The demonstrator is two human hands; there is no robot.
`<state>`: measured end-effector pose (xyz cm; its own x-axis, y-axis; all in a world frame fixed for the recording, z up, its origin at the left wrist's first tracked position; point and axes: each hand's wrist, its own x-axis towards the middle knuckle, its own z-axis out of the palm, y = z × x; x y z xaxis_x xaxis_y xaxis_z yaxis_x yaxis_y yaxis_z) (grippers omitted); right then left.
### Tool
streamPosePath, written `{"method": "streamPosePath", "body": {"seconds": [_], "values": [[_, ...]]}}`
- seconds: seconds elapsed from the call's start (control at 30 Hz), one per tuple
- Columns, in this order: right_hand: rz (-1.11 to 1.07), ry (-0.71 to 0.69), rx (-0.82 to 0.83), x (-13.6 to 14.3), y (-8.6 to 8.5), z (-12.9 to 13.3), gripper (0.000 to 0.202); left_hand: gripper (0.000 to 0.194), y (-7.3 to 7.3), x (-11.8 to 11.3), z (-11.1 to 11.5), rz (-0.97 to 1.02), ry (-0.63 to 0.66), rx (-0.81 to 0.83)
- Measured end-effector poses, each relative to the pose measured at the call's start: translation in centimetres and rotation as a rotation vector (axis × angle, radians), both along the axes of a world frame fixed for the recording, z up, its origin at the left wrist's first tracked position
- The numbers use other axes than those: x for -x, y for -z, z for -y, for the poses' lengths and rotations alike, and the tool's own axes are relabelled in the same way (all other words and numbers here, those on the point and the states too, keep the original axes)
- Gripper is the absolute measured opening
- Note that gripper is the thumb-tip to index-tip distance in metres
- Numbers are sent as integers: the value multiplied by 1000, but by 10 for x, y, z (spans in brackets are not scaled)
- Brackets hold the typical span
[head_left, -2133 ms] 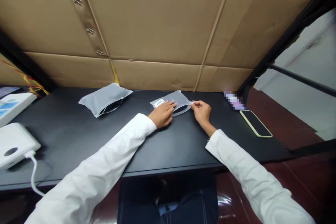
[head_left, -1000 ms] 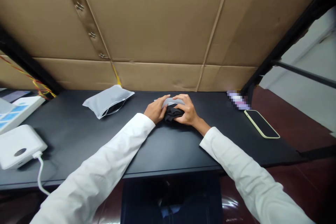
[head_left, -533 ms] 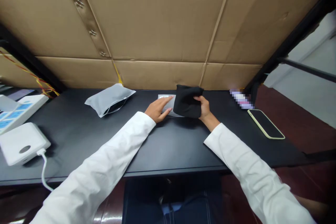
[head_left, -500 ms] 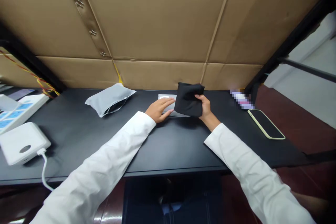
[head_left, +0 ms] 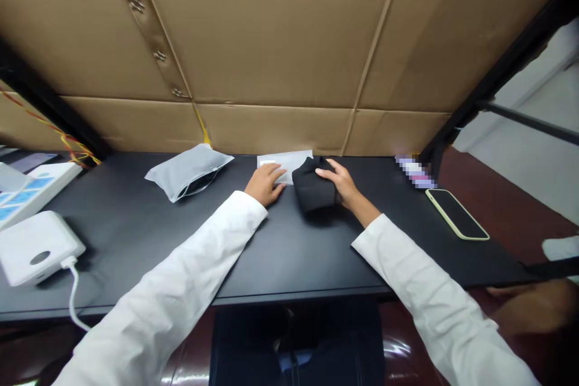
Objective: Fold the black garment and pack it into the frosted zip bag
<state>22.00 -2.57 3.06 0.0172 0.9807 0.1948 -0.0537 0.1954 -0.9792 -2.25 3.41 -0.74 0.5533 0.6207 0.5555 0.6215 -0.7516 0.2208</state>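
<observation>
My right hand grips a soft black folded cloth item by its right side, with the thumb on top. The item tilts just above the table; its exact kind does not show. Behind and left of it lies a flat pale grey pouch with a small white label, partly covered by the black item and my left hand. My left hand rests on the left part of this pouch, fingers laid over it and thumb apart. Farther left, a second grey zip pouch lies with its mouth gaping.
A white boxy device with a cable and a white power strip stand at the left. At the right lie a phone in a pale green case and a blurred-out packet. Brown cardboard walls the back of the black table.
The black cloth item has come down and toward me, tilting over, in my right hand. The labelled pouch and my left hand have shifted a little left; more of the pouch shows.
</observation>
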Motion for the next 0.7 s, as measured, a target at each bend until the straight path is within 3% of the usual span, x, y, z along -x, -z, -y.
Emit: {"method": "streamPosePath", "body": {"seconds": [0.1, 0.23, 0.37, 0.43, 0.5, 0.6, 0.7], "values": [[80, -42, -12, 4, 2, 2, 39, 35, -11, -4, 8, 240, 96, 129], [111, -136, 33, 5, 1, 5, 41, 50, -17, -9, 14, 507, 189, 574], [155, -145, -11, -1, 2, 2, 37, 67, -20, -4, 9, 614, 309, 805], [237, -167, -55, -7, 3, 0, 34, 73, -25, 3, 6, 552, 393, 892], [393, -207, -117, -14, 3, -1, 35, 66, -31, 13, 4, 425, 473, 922], [641, -279, -230, -22, 0, 1, 40, 45, -40, 27, 0, 194, 577, 868], [765, -321, -306, -26, -6, 5, 53, 54, -44, 38, -3, 42, 642, 792]]}}
